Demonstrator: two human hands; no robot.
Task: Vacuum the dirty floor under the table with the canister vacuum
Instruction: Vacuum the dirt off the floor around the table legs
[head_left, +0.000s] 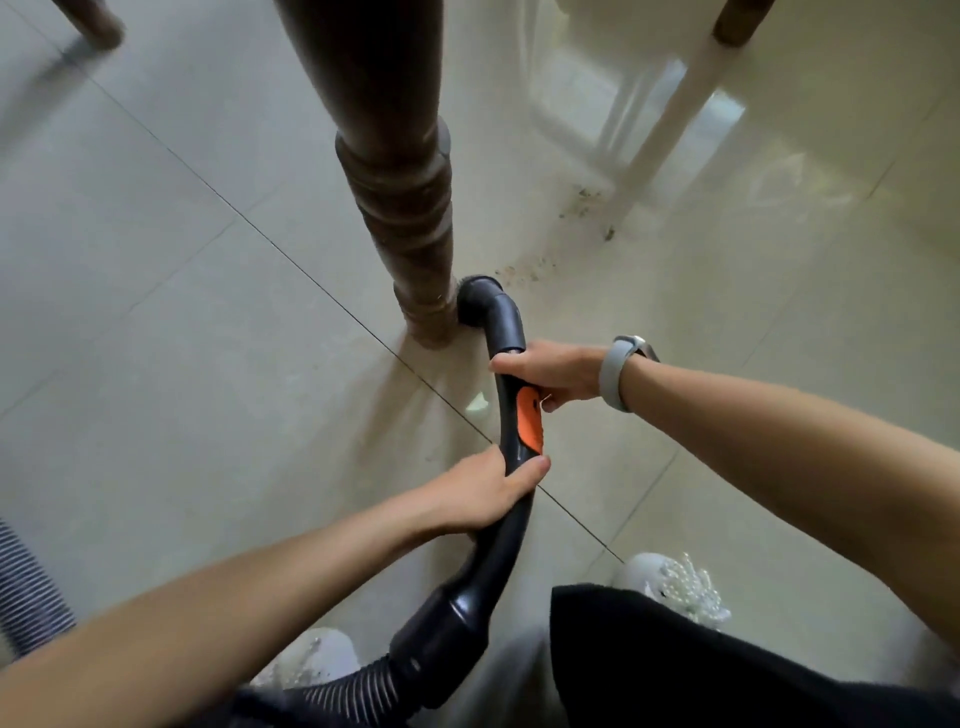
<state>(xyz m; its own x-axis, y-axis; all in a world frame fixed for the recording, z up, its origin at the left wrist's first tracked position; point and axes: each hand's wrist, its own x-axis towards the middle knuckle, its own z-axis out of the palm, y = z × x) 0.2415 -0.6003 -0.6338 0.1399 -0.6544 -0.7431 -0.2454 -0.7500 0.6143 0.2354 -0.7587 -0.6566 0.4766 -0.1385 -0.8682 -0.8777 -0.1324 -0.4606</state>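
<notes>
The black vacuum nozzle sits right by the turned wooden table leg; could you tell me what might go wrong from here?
1. The black vacuum nozzle could knock or scuff the turned wooden table leg it nearly touches.
2. The brown crumb trail beyond it could get missed or scattered.
3. The ribbed black hose by the feet could snag.

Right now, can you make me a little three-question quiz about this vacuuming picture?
1. True or false: both hands grip the vacuum handle.
2. What is the nozzle next to? A) the white leg B) the brown table leg C) a shoe
3. Fill in: crumbs lie on the ____ beyond the nozzle.

Key: 1 true, the left hand sits below the right hand. 2 B. 3 floor.
</notes>
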